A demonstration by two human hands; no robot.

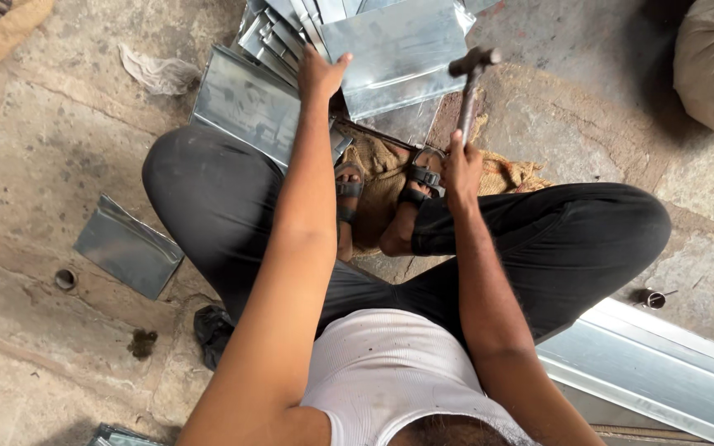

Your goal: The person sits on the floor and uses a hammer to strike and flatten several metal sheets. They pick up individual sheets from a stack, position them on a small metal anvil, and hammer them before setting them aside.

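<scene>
While the top metal sheet (398,49) lies on the stack at the floor's far edge, both hands work.
Left hand (320,74) spread open, touching the sheet's near corner — right hand (460,169) gripping a hammer (471,70), head raised — burlap (382,177) under the sandalled feet.

This is a small sheet-metal workshop where the work is done on the ground. The floor (59,149) is rough, stained stone, and the person sits on it cross-legged. Just beyond the left hand (321,74) lies a heap of cut, folded galvanised sheets (390,49); another sheet piece (128,246) lies well off to that hand's left. The right hand (461,169) grips a hammer (471,70) above a burlap mat (382,177). A long metal channel (663,372) lies behind the right arm.
</scene>
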